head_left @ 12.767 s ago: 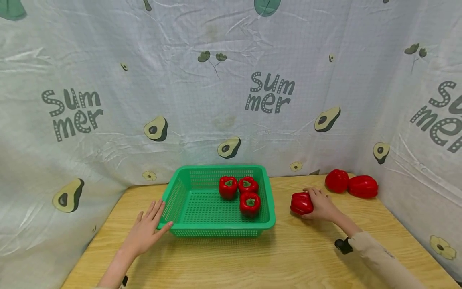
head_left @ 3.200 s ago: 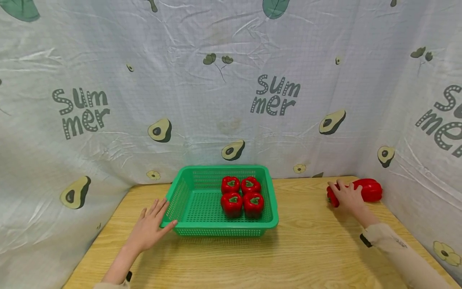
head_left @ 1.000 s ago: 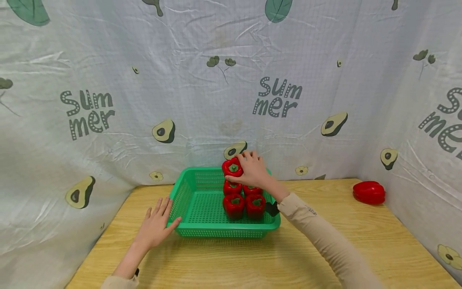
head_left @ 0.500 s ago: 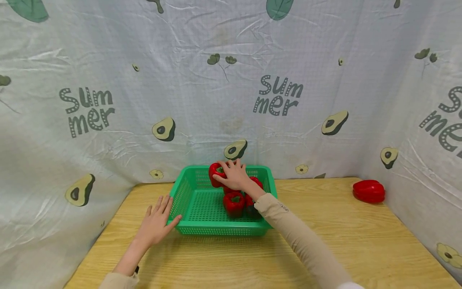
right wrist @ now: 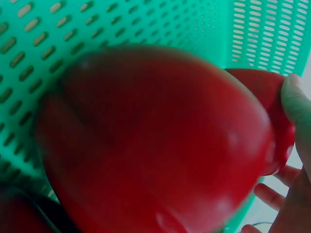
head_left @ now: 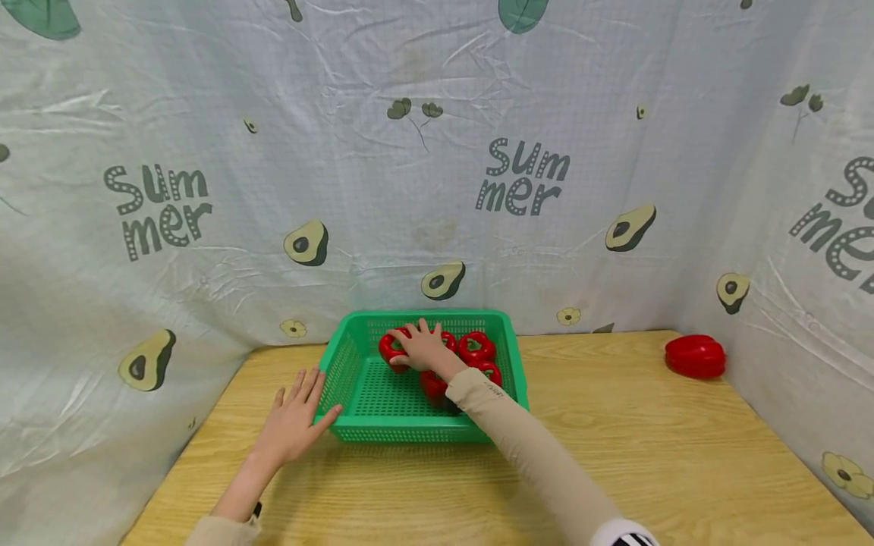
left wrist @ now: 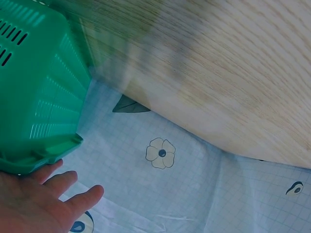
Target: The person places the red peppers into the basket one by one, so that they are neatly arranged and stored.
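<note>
here, my right hand (head_left: 425,350) is inside the green plastic basket (head_left: 355,360), fingers curled over a red bell pepper (head_left: 391,347) at the basket's back row, left of centre; the pepper looks low in the basket, but i cannot tell whether it is resting on the floor. in the right wrist view that same pepper (right wrist: 150,141) fills most of the picture, blurred, with a fingertip (right wrist: 297,99) against its far side and the perforated basket wall (right wrist: 262,34) behind it.

other peppers in the basket: one red bell pepper (head_left: 476,346) just right of my hand, one (head_left: 490,371) in front of that beside my beige sleeve (head_left: 519,440), one (head_left: 433,384) partly hidden under my wrist.

my left hand (head_left: 293,425) lies flat on the wooden table (head_left: 683,455), fingers straight, holding nothing, thumb against the basket's near left corner. the left wrist view shows those fingers (left wrist: 73,201) at the basket's rim (left wrist: 43,155).

one more red bell pepper (head_left: 695,356) lies on its side at the table's far right, well apart from the basket, near the avocado-print cloth (head_left: 437,152).
</note>
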Tool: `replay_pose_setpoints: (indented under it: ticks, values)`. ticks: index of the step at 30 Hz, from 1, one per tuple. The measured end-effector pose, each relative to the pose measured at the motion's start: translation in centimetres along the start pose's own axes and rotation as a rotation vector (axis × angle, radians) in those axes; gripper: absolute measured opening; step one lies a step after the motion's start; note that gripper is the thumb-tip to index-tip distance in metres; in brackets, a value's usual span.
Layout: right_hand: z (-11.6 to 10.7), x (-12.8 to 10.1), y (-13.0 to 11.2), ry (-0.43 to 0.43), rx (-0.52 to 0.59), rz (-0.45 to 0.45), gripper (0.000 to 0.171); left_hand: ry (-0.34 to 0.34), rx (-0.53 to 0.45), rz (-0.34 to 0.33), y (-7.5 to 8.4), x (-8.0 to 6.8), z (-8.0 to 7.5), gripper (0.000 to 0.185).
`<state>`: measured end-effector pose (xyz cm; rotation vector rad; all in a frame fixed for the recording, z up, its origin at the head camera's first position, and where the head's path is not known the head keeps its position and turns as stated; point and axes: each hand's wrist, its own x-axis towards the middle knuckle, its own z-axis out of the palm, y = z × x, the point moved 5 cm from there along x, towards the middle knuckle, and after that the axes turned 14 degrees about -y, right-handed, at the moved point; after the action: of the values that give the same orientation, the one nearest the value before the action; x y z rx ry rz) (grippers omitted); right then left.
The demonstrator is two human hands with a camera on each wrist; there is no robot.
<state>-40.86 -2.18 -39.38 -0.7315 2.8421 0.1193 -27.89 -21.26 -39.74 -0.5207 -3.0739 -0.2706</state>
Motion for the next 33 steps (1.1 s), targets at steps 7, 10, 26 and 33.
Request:
replay_pose_setpoints:
  ticks: [7,10,26,33]
  values:
    - [0.71,0.44,-0.4,-0.049,-0.034,-0.016,0.056,0.0,0.001,-0.006,-0.2,0.07,0.21,0.073]
    - [0.7,0.49,-0.65,-0.076,-0.062,-0.036,0.054,0.004,-0.004,-0.006,-0.22,0.02,0.16,0.073]
    - [0.49,0.52,-0.19,0.005,-0.145,-0.005,0.053,-0.003,0.001,-0.011,0.01,-0.07,0.17,0.073]
    - [0.41,0.46,-0.05,0.017,-0.174,-0.002,0.054,-0.003,0.002,-0.015,0.05,-0.1,0.15,0.073]
